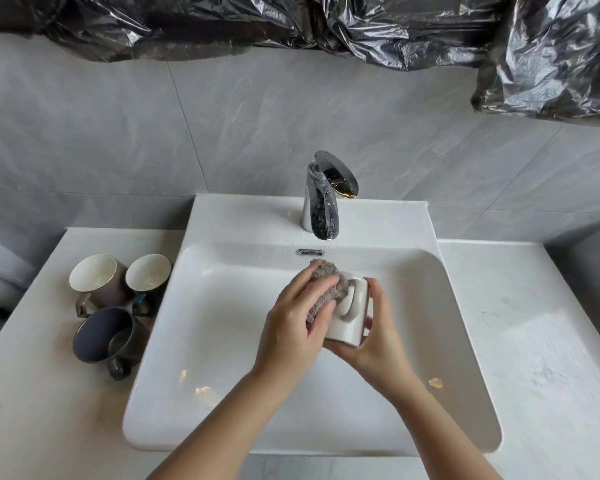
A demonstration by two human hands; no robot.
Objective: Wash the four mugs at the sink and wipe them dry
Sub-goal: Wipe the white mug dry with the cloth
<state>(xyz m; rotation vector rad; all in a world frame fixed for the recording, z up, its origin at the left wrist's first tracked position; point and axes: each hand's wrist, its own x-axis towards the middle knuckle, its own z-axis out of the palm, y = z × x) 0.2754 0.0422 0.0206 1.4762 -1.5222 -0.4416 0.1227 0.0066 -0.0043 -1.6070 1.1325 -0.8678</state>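
We are looking down at a white countertop [534, 341] set against a grey marbled tile wall [118, 133]. Crinkled black plastic sheeting [291, 26] is hanging along the top, from 10 o'clock round to 2 o'clock. A white rectangular basin [201, 341] is sitting mid-counter. A chrome faucet [321, 202] is standing at its 12 o'clock, the lever swung toward 3 o'clock, and an overflow slot [310, 251] is showing just below the spout.

Over the basin, slightly toward 1 o'clock from its middle, we are holding a white mug [350, 323] on its side, with the handle facing up. Our right hand [378, 341] is gripping it from the 4 o'clock side, thumb lying on top beside the handle and fingers curling underneath. Our left hand [291, 327] is coming in from 8 o'clock, fingers bent around a grey fluffy cloth [326, 275] and pressing it against the mug's far end and handle.

On the counter at the basin's 9 o'clock, three more mugs are waiting close together. A brown mug [97, 282] and a teal mug [149, 278], both cream inside, are sitting side by side. A dark grey mug [104, 337] is sitting just nearer us, its handle pointing to 5 o'clock.
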